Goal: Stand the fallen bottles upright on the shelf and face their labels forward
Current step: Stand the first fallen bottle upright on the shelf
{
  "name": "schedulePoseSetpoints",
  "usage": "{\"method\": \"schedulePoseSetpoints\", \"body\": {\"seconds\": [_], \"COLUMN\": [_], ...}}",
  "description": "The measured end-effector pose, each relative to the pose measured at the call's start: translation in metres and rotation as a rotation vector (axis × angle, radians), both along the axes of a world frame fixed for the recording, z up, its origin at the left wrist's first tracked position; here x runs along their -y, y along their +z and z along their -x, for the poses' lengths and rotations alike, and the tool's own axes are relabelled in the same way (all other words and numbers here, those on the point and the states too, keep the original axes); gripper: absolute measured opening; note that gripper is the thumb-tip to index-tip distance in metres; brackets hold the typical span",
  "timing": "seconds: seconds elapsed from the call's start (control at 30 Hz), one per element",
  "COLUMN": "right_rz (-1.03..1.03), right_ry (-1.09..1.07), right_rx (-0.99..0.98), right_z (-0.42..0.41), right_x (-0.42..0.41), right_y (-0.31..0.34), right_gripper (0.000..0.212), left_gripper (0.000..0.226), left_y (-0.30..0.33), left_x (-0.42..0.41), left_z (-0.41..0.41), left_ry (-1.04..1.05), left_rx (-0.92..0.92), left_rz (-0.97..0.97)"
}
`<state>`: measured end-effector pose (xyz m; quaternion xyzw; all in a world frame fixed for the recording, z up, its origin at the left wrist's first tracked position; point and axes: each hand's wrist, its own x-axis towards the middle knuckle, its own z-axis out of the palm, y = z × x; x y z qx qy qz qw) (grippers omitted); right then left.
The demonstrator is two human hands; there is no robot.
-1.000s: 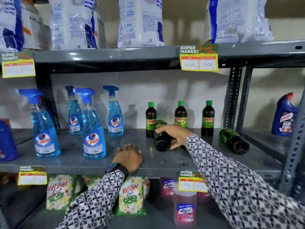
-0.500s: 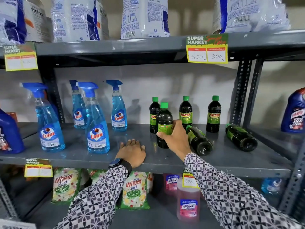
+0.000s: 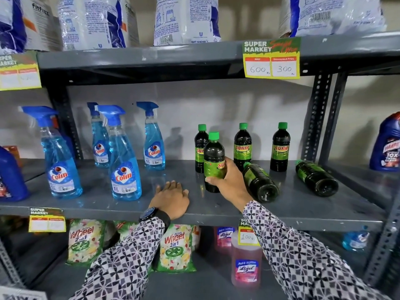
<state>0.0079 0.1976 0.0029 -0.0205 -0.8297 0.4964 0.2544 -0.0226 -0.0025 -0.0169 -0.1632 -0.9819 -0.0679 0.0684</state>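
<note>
My right hand [image 3: 229, 182] grips a dark green-capped Sunny bottle [image 3: 213, 156] standing upright on the grey middle shelf [image 3: 134, 204]; its green label is turned partly to the right. Three more Sunny bottles stand behind it: one [image 3: 200, 146] partly hidden, one [image 3: 242, 146], one [image 3: 281, 146] with labels forward. Two bottles lie on their sides, bases toward me: one [image 3: 260, 182] just right of my hand, another [image 3: 316, 177] farther right. My left hand [image 3: 172, 198] rests flat on the shelf's front edge, holding nothing.
Several blue Colin spray bottles [image 3: 124, 156] stand on the left half of the shelf. A blue jug [image 3: 385, 144] sits on the right neighbouring shelf. Detergent bags line the top shelf; Wheel packs [image 3: 175, 245] and a pink Lizol bottle [image 3: 245, 265] sit below. Price tags hang from shelf edges.
My right hand lifted a fallen bottle from lying to upright and is turning it, the label now showing at its right side. A second fallen bottle came into view beside it. Left hand stayed put.
</note>
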Motion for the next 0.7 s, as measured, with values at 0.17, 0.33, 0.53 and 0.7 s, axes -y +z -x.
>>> {"method": "schedulePoseSetpoints", "body": {"seconds": [0.17,0.33,0.53,0.7], "right_rz": [-0.039,0.011,-0.06,-0.025], "right_ry": [-0.02,0.025,-0.01,0.024], "right_rx": [-0.01,-0.009,-0.02,-0.005], "right_z": [-0.0006,-0.0014,0.0012,0.001], "right_x": [0.0024,-0.0024,0.0013,0.0003], "right_y": [0.0005,-0.0002,-0.0026,-0.0013], "right_gripper": [0.087,0.084,0.1,0.094], "left_gripper": [0.061,0.064,0.064,0.064], "left_y": [0.001,0.0005,-0.0006,0.0], "left_x": [0.0002,0.0,0.0004,0.0006], "left_z": [-0.0008,0.0014,0.0037,0.0026], "left_ry": [0.01,0.018,0.02,0.02], "left_rx": [0.015,0.041,0.044,0.051], "left_rz": [0.003,0.003,0.005,0.007]}}
